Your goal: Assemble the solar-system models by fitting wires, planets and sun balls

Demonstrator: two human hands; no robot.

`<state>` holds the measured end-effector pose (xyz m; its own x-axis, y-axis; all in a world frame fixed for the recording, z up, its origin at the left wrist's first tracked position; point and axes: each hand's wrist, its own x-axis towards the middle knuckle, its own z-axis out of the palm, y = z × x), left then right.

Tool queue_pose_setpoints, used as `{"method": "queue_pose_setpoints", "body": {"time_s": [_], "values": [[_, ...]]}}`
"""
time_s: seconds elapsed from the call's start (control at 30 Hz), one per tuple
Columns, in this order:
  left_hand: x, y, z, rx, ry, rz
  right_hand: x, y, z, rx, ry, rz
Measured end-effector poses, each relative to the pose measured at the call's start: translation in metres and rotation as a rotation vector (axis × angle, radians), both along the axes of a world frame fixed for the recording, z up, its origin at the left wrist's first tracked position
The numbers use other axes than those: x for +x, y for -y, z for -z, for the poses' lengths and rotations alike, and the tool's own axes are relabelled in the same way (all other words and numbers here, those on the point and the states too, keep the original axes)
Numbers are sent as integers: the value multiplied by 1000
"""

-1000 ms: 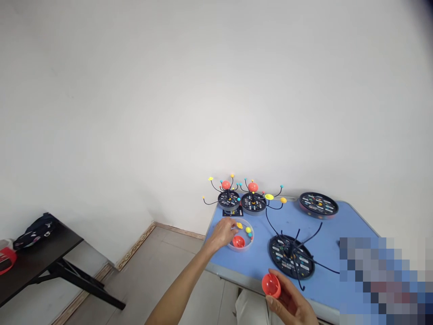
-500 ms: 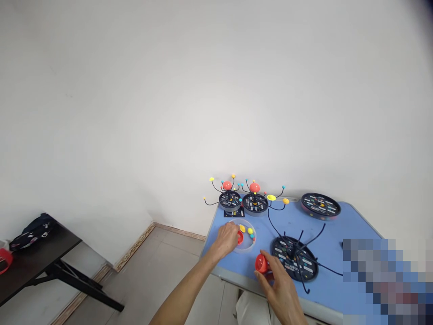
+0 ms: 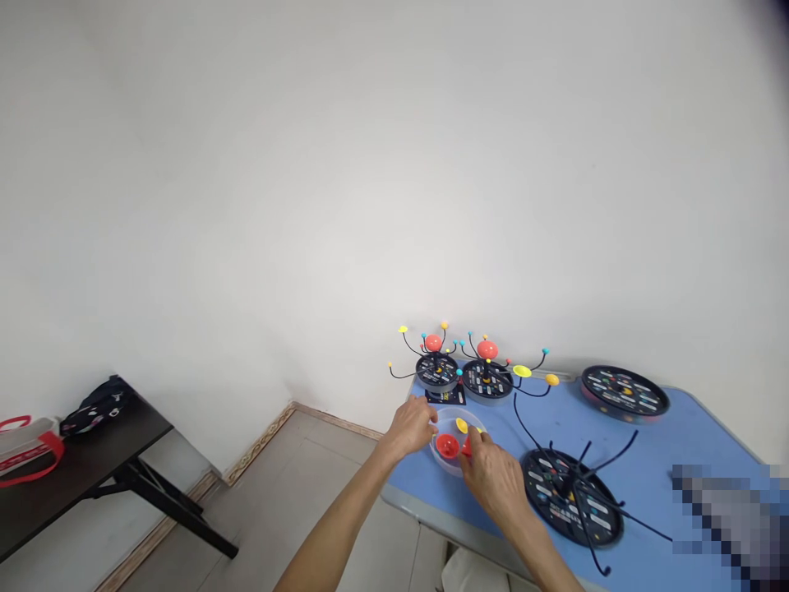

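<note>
Red cups (image 3: 447,446) number two, at two hands (image 3: 412,426).

The half-shells (image 3: 447,446) are red. The bare-armed disc (image 3: 548,495) is black with white labels. The front saucer (image 3: 522,372) is yellow, the ball (image 3: 551,380) beside it orange, the tabletop (image 3: 425,487) blue.

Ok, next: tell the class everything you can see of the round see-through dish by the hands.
The round dish looks shallow, see-through and plastic. It sits open side up on the left part of the blue table. Inside lie a hollow red cup and a yellow piece. The left hand is at its left rim; the right hand hides some of its right side. Contact is unclear.
</note>
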<state>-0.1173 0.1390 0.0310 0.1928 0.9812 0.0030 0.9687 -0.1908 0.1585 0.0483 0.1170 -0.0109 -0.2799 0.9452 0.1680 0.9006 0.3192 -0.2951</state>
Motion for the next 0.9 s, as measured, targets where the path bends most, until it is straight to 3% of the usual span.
{"method": "queue_pose_setpoints", "body": {"time_s": [0.27,0.47,0.6,0.77,0.9], "values": [[27,-8,14,72,-110,92,-3,-7,-9,-62,110,2],[43,-19,13,63,-118,165,5,1,-11,-3,86,-22],[47,-19,15,32,-113,149,16,19,7,87,30,-39],[53,-19,20,25,-50,119,27,47,46,380,-187,-171],[52,-17,8,51,80,73,42,66,58,420,-349,-315]]}}
